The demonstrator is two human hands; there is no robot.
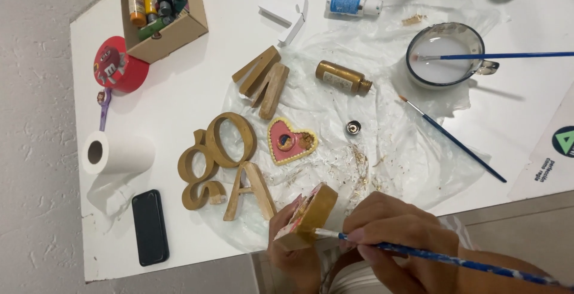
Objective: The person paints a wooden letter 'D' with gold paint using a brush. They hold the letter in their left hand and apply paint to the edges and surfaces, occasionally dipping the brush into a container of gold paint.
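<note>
Left hand [294, 257] at near edge of tabletop [179, 96], fingers wrapped under gold-painted heart box [309, 215], held tilted, pink patterned face turned left, gold side wall up. Right hand [394, 237] closed round blue-handled paintbrush [442, 259], pinch grip nr ferrule; bristle tip touching gold wall of box. Handle runs off to lower right.

On clear plastic sheet [406, 150], mid tabletop: pink heart lid [290, 141] w/ cream beaded rim, lying flat. Gold paint bottle [342, 77] on its side, uncapped; small cap [353, 128] apart from it, nearer the person. Gold smears on sheet beside cap.

Left of heart lid: gold wooden letters, a zigzag one [263, 80], an O [231, 139], an S [200, 177], an A [246, 190]; O overlapping S.

Far right: white enamel mug [445, 55] w/ milky water, brush [508, 56] resting across rim. Second thin brush [454, 139] flat on tabletop beside it.

Far left corner: cardboard box [164, 13] of paint bottles, red round tin [116, 66] just beside. Left edge: paper roll [116, 152], black phone [149, 226] face down nr near-left corner. Blue-label bottle [353, 4] lying at far edge.
</note>
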